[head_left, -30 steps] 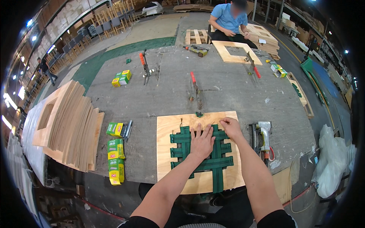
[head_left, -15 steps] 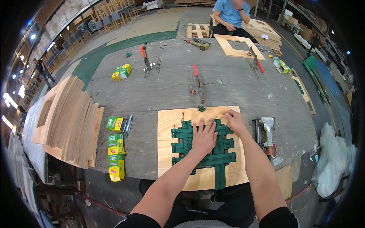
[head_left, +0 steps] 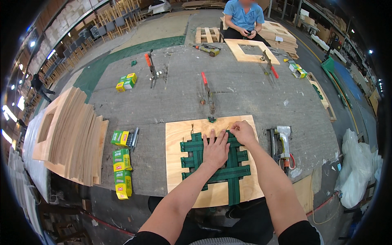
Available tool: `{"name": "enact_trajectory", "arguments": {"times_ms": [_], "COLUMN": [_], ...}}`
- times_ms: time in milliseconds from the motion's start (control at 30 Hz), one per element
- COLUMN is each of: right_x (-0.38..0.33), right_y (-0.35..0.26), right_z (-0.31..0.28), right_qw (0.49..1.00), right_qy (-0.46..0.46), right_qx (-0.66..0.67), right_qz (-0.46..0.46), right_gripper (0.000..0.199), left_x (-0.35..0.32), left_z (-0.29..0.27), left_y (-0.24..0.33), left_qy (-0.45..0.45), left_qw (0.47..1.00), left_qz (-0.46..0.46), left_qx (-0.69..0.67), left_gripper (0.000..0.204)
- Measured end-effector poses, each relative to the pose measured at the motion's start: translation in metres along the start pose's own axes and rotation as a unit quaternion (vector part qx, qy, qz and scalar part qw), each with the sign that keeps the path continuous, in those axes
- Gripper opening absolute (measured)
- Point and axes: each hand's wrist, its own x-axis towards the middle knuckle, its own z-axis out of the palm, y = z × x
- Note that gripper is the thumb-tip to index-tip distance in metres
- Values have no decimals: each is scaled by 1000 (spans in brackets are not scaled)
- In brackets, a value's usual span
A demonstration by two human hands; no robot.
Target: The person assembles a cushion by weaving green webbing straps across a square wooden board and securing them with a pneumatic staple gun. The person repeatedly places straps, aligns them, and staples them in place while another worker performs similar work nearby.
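Note:
In front of me lies a pale plywood panel (head_left: 175, 171) with dark green webbing straps (head_left: 234, 173) woven across its middle. My left hand (head_left: 215, 152) rests flat on the upper part of the straps, fingers spread. My right hand (head_left: 243, 134) is just to its right at the top edge of the weave, thumb and forefinger pinched together by the end of an upright strap. Whatever the pinch holds is too small to make out. A loose thread (head_left: 192, 128) stands up at the upper left of the weave.
A staple gun (head_left: 284, 143) lies right of the panel. Green-yellow boxes (head_left: 121, 159) and staple strips (head_left: 135, 139) are on the left, beside stacked plywood frames (head_left: 73, 139). Red-handled toggle clamps (head_left: 207, 92) stand beyond. Across the table sits a person in blue (head_left: 244, 18).
My right hand has moved left and slightly down, from the panel's upper right to the strap end. My left hand stays flat on the webbing. The view has shifted slightly.

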Motion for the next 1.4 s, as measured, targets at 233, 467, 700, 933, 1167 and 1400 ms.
{"name": "enact_trajectory", "arguments": {"times_ms": [233, 467, 700, 933, 1167, 1400], "right_x": [-6, -72, -73, -84, -87, -69], "right_y": [21, 130, 152, 151, 18, -32], "right_z": [-22, -145, -133, -155, -158, -91], "right_qw": [981, 948, 948, 947, 872, 923], "right_qy": [-21, 241, 75, 152, 76, -53], "right_qx": [184, -74, -123, 153, 425, 332], "right_qz": [66, 194, 284, 236, 232, 189], "right_gripper": [27, 38, 59, 38, 42, 33], "left_x": [2, 0, 0, 5, -5, -2], "left_z": [2, 4, 1, 0, -2, -3], "left_y": [7, 1, 2, 16, -5, 1], "left_qy": [-8, -5, -17, -24, -8, 28], "left_qw": [1000, 1000, 1000, 1000, 1000, 998], "left_qz": [1, -5, -6, 1, -17, -10], "left_qx": [-4, -6, 17, -11, -20, -48], "left_gripper": [51, 51, 51, 52, 50, 47]}}
